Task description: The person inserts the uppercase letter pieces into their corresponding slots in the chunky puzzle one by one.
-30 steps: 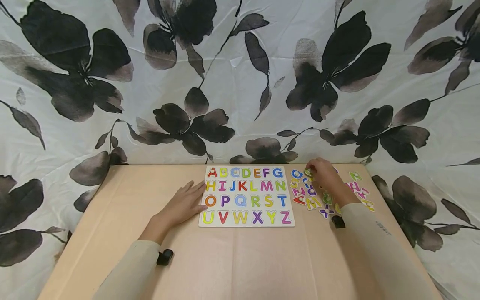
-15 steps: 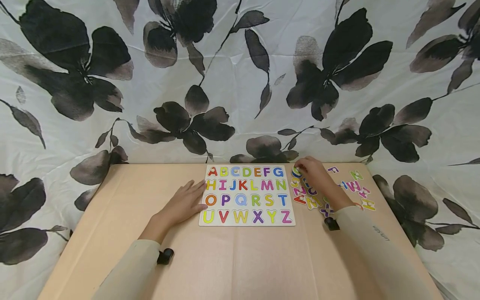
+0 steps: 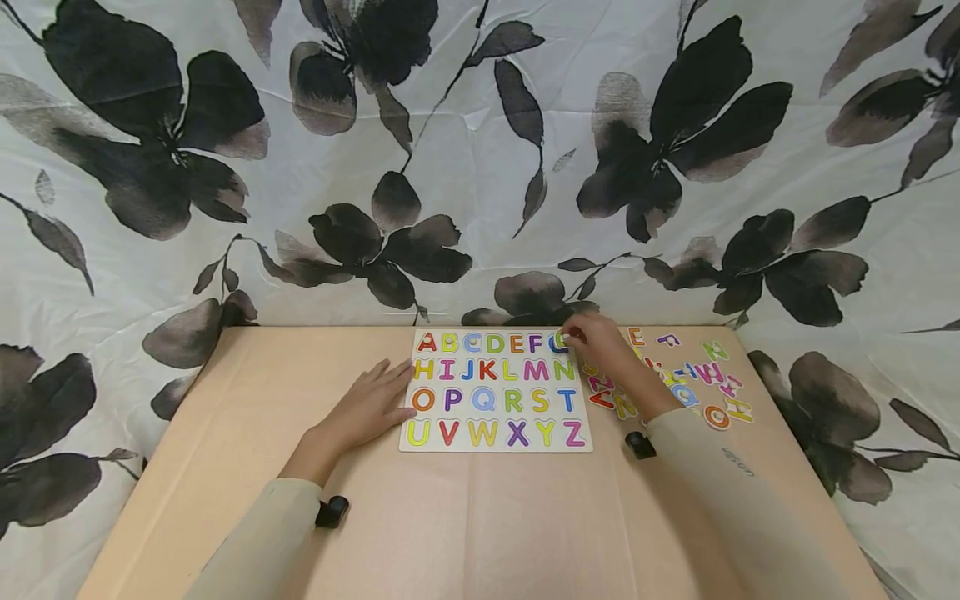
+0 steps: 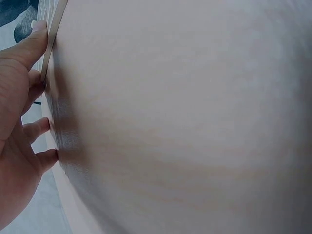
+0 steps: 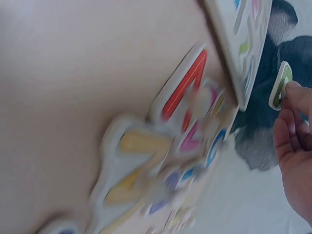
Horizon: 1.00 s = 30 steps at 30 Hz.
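The alphabet puzzle board [image 3: 495,447], white with rows of coloured letters, lies flat on the table. At its left edge rests my left hand [image 3: 369,406], fingers spread and straight; the left wrist view shows the thumb [image 4: 34,45] against the board's edge. Above the board's top right corner, my right hand [image 3: 600,340] pinches a green letter piece [image 5: 282,85] with a pale rim between thumb and fingers. Its letter is partly covered by the fingertips. In the right wrist view the piece is held up, apart from the board.
Loose letter pieces lie right of the board, including an orange O [image 3: 717,417], a blue Q [image 3: 683,395], a pink M [image 3: 707,372] and a red letter [image 5: 185,83]. My right forearm covers some. Behind the table hangs a floral cloth [image 3: 480,167].
My right hand has moved left from the loose pieces to the board's top right corner, carrying the green letter piece. Pieces it had covered now show. My left hand has stayed in place.
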Available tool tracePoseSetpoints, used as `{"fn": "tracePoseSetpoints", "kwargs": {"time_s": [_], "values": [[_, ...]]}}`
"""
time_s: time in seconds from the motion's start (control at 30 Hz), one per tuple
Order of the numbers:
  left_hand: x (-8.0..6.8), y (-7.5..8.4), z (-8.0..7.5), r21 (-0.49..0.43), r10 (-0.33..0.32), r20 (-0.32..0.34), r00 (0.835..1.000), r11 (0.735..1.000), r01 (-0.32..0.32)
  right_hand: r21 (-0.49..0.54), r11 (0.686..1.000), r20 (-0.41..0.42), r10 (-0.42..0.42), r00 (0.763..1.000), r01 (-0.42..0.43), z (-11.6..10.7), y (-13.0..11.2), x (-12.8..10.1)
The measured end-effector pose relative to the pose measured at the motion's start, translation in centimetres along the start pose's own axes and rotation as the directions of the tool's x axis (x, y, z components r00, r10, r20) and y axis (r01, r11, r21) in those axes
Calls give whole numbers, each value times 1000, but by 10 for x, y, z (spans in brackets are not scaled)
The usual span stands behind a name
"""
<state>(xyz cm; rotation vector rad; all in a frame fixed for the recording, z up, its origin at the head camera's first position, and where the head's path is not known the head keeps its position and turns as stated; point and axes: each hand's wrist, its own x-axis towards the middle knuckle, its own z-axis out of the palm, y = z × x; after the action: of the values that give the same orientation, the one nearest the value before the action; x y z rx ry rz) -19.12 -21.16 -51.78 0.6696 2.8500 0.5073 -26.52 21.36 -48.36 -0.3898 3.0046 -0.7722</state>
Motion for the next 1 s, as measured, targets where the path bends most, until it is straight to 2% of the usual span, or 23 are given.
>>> {"fn": "tracePoseSetpoints", "kwargs": {"time_s": [0.33,0.6,0.8,1.0], "values": [[5,3,0,6,9,-12,1000,1000,-9,83,996,1,13,1000,-13,15,-24,16],[4,1,2,0,-4,-7,1000,1000,4,247,968,-15,37,999,-33,36,-48,31],[4,0,3,-6,-3,-23,1000,1000,3,259,965,-15,43,999,-37,52,-65,42],[4,0,3,-4,-10,-13,1000,1000,10,210,975,-10,75,997,-72,67,-74,48]]}}
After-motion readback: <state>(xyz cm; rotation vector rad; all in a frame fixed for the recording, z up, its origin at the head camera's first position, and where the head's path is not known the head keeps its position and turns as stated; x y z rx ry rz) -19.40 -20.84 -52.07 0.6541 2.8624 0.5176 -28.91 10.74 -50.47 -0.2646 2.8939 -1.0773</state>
